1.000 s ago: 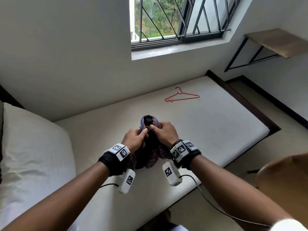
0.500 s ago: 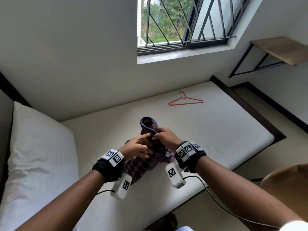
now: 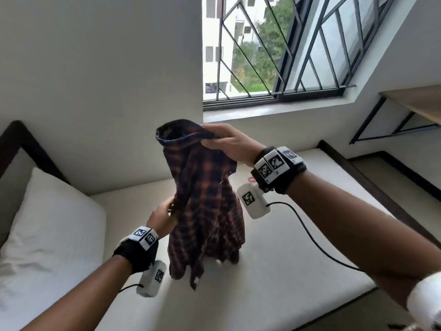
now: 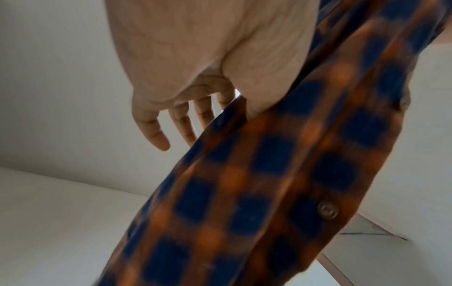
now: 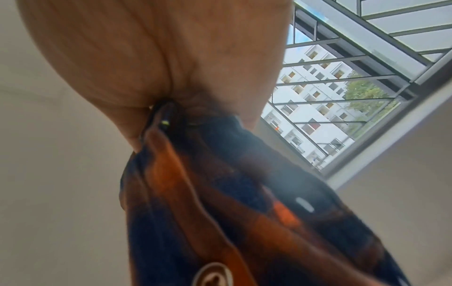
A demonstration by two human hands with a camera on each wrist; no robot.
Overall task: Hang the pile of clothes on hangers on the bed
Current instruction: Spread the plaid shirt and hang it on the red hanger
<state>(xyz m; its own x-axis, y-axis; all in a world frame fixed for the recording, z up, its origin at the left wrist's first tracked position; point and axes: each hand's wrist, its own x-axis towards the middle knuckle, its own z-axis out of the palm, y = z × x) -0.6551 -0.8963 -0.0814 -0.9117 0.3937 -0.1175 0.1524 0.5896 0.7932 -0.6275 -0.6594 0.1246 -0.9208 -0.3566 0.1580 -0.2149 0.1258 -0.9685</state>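
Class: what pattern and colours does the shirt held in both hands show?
The shirt is a blue-and-orange check; the left wrist view shows it best.

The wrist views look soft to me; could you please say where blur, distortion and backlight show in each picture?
Left wrist view: the plaid shirt is smeared, its checks soft, though a button stays readable. Right wrist view: the shirt near the lens is blurred, while the window behind is sharper and bright. Head view: wide-angle bending of walls; daylight from the window backlights the shirt.

Black wristbands point(image 3: 138, 256) — checkered white tags
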